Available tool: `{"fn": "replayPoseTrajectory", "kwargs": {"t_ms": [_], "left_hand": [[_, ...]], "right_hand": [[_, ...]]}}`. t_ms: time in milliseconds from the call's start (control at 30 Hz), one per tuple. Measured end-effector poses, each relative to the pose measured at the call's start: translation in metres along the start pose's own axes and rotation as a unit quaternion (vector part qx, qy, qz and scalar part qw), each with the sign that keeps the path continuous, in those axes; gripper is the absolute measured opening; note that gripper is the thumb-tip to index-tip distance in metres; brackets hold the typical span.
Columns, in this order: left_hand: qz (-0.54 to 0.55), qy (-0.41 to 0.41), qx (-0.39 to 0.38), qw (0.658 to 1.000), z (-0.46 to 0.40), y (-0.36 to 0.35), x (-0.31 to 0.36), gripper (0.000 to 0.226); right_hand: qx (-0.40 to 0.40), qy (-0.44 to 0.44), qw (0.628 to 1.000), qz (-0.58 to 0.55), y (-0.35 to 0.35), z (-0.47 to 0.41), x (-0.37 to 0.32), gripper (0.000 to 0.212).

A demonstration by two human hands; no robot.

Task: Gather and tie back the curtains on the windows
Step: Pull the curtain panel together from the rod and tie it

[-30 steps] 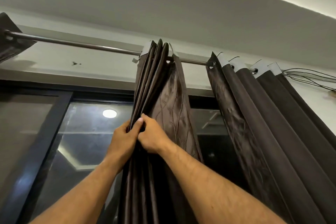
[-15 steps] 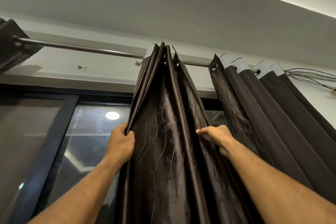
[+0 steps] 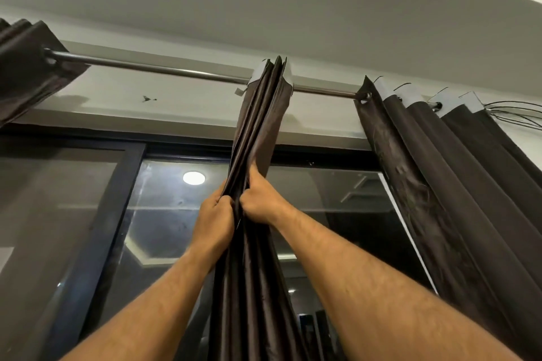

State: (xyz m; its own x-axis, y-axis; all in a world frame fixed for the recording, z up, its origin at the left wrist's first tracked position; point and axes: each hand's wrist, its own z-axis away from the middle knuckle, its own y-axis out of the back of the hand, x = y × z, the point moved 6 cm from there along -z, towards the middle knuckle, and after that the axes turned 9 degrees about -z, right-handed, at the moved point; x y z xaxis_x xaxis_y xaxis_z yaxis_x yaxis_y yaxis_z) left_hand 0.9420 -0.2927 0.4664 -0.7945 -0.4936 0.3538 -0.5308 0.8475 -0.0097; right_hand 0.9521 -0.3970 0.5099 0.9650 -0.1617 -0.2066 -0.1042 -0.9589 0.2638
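Left arm: bare forearm rising from the lower left edge, angled up and to the right, wrist nearly straight.
Left hand [image 3: 215, 220]: back of the hand toward the camera, fingers curled in a closed grip on the gathered curtain [image 3: 258, 138], thumb side at the top.
Right arm: bare forearm entering from the lower right corner, slanting up and left, wrist bent slightly.
Right hand [image 3: 259, 198]: just above and beside the left, knuckles touching it, fingers wrapped round the same bundle of folds, one finger reaching upward along the cloth.
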Motion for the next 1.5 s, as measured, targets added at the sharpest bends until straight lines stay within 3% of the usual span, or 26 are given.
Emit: {"fn": "replayPoseTrajectory", "kwargs": {"t_ms": [167, 333, 500, 800, 933, 1033, 1133, 1200, 1400, 1500], "left_hand": [[0.011, 0.02, 0.091, 0.996, -0.007, 0.039, -0.01, 0.033], [0.016, 0.036, 0.206, 0.978, 0.0, 0.076, -0.031, 0.037], [-0.002, 0.029, 0.157, 0.987, 0.003, 0.069, -0.027, 0.036], [0.003, 0.018, 0.022, 1.0, 0.075, 0.041, -0.04, 0.031], [0.047, 0.034, -0.002, 0.998, 0.136, 0.032, -0.061, 0.048], [0.014, 0.059, 0.027, 0.998, 0.184, 0.03, -0.076, 0.049], [-0.023, 0.068, 0.043, 0.996, 0.233, 0.03, -0.09, 0.018], [-0.046, 0.085, 0.038, 0.995, 0.268, 0.031, -0.1, 0.013], [-0.082, 0.26, 0.0, 0.962, 0.391, 0.043, -0.144, 0.014], [-0.088, 0.296, -0.003, 0.951, 0.444, 0.053, -0.152, 0.008]], "right_hand": [[-0.051, -0.01, 0.998, 0.019, -0.049, -0.02, -0.027, 0.088], [-0.102, -0.02, 0.995, 0.003, -0.096, -0.027, -0.037, 0.089], [-0.084, -0.011, 0.996, -0.04, -0.089, -0.017, -0.032, 0.083], [-0.001, -0.036, 0.979, -0.203, -0.063, 0.081, 0.015, 0.044], [0.0, -0.049, 0.972, -0.229, -0.071, 0.15, 0.044, 0.031], [-0.009, -0.064, 0.966, -0.252, -0.078, 0.199, 0.062, 0.034], [-0.019, -0.085, 0.96, -0.266, -0.086, 0.247, 0.079, 0.042], [-0.041, -0.103, 0.956, -0.271, -0.096, 0.281, 0.09, 0.056], [-0.104, -0.186, 0.95, -0.23, -0.122, 0.4, 0.114, 0.07], [-0.106, -0.238, 0.95, -0.172, -0.123, 0.457, 0.118, 0.064]]}}
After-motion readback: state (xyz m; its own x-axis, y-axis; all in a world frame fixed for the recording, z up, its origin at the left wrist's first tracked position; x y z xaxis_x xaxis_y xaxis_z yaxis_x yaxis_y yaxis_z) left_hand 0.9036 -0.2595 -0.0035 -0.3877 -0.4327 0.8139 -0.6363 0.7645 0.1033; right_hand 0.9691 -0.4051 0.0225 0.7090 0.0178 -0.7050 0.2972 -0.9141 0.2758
